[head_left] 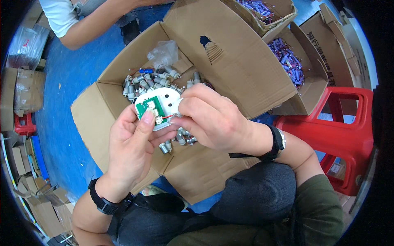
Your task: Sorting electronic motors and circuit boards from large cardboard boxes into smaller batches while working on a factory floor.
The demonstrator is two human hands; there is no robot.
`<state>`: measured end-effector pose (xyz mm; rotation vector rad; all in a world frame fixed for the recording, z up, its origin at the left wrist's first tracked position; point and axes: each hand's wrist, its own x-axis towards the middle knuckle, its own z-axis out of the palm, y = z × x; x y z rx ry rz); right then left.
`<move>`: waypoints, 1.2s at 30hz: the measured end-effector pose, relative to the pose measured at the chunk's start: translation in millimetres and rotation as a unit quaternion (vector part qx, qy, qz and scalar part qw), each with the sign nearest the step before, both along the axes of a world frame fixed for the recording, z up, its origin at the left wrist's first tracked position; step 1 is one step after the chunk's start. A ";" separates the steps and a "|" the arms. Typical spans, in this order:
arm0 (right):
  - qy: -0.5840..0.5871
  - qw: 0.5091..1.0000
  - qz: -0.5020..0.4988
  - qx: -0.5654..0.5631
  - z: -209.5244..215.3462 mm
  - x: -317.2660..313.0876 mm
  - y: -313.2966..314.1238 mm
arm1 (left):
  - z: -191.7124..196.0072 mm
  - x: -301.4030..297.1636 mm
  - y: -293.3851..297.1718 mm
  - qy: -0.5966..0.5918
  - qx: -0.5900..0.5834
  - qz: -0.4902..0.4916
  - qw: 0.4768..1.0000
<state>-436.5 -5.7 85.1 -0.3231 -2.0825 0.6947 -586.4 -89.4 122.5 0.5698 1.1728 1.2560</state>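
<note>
Over an open cardboard box (242, 78), my left hand (131, 139) grips a round white plastic housing (163, 95) from its left side. A green circuit board (142, 107) with white connectors lies on the housing, and my left thumb presses on it. My right hand (215, 117) pinches at the board's right edge, beside a short red wire (168, 117); its fingertips partly hide what they hold. Below the hands, the box contains several small grey cylindrical motors (143, 84), a blue cylinder (145, 71) and a crumpled clear plastic bag (164, 53).
At the right stands a red plastic stool (336, 123). Behind it, a cardboard box holds many purple cylindrical cells with wires (289, 61), with another such box (258, 10) farther back. Another person's forearm (96, 24) reaches in at the top left. Wrapped cartons (30, 92) line the left.
</note>
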 end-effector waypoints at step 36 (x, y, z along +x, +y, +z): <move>-0.063 0.858 0.127 -0.493 -34.8 -4.0 -2.0 | 19.2 -34.8 -1.6 0.021 0.046 0.099 0.994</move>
